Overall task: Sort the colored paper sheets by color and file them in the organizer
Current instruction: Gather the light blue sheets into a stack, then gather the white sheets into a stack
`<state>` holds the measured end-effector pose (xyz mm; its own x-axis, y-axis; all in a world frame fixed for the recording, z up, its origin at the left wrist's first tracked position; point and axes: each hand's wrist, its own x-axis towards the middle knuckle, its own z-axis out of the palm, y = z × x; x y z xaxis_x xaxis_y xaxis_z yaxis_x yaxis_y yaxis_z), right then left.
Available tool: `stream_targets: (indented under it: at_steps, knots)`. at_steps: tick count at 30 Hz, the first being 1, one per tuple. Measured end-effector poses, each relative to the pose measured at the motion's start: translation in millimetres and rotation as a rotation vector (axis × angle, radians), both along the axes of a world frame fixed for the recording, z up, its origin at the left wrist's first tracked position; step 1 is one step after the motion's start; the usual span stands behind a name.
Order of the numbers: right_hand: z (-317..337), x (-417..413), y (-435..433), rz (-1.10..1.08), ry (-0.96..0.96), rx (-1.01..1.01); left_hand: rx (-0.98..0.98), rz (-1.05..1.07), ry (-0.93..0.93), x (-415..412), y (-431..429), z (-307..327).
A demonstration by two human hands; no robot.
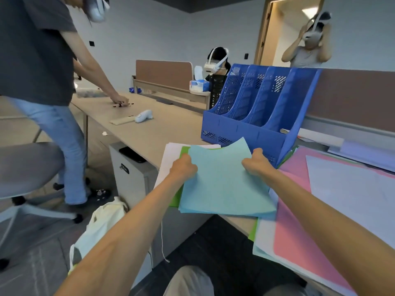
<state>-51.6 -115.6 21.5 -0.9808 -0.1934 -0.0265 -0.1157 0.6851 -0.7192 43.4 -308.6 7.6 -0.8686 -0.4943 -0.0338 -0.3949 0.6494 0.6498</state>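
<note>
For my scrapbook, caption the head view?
Left hand and right hand grip light blue paper sheets before a blue plastic organizer.

Office, open-plan. Long wood-tone desks in rows, split by brown partition screens. Grey swivel chair on castors at left. Lockable drawer pedestal under the desk's edge. Blue file organizer on the desk's far edge, beside the partition. Doorway at rear right.
</note>
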Motion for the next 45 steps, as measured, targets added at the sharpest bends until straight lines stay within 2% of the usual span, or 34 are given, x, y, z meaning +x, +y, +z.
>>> stream_targets:
  at_steps: [9,14,18,22,25,29,32,34,36,39,41,45]
  knots:
    - [-9.2,-0.7,-2.5,0.034,0.003,0.206,-0.236,0.013,-0.191,-6.9,-9.0,-3.8]
    - [-10.9,0.1,-1.0,0.027,-0.007,0.265,-0.283,0.034,-0.213,-6.2,-2.2,6.1]
    - [-6.1,-1.1,4.7,-0.026,0.093,0.349,-0.303,0.032,-0.163,-7.4,12.6,15.0]
    - [5.9,-3.0,30.1,-0.044,0.288,0.191,-0.043,-0.120,0.061,-23.4,45.8,22.1]
    - [12.7,0.3,63.5,-0.093,0.348,0.073,0.168,-0.222,0.208,-34.1,88.9,28.1]
    - [16.9,6.9,116.5,-0.159,0.413,0.033,0.305,-0.347,0.272,-50.1,146.2,29.3]
    - [13.2,13.7,162.9,-0.216,0.424,0.052,0.396,-0.414,0.243,-62.2,187.5,28.7]
    - [10.6,20.5,196.1,-0.278,0.392,0.079,0.476,-0.442,0.174,-71.4,214.9,25.9]
    - [7.8,26.5,230.9,-0.374,0.295,0.207,0.545,-0.476,0.081,-78.9,238.2,20.9]
    - [3.0,34.2,284.8,-0.470,-0.032,0.458,0.618,-0.508,-0.020,-86.6,266.3,13.1]
    - [-0.1,39.0,311.8,-0.468,-0.168,0.504,0.728,-0.507,-0.013,-91.6,279.4,10.4]
    - [1.4,45.9,337.8,-0.484,-0.112,0.502,0.871,-0.439,0.011,-105.8,294.3,11.5]
